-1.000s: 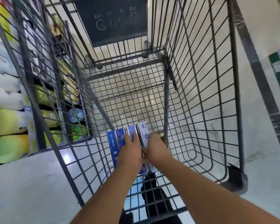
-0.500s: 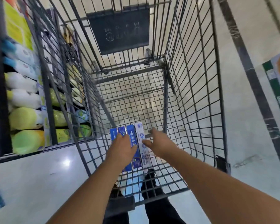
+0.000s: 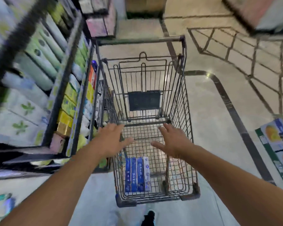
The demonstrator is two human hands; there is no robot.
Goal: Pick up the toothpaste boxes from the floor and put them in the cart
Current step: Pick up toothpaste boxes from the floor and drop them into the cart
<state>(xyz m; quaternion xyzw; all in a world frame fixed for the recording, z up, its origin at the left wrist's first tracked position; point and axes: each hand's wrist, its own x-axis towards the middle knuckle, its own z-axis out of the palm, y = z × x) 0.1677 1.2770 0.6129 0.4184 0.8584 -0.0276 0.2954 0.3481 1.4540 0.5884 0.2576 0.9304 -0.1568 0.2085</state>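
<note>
Your cart [image 3: 183,98] stands close alongside the shelving [image 3: 59,88], likely so the wire basket is within easy reach from the aisle floor. Inside it, the toothpaste boxes [image 3: 137,174] lie flat and side by side on the basket floor at your near end, a placement that looks finished. Your left hand [image 3: 111,137] and right hand [image 3: 173,141] hover apart above them, fingers spread, holding nothing.
</note>
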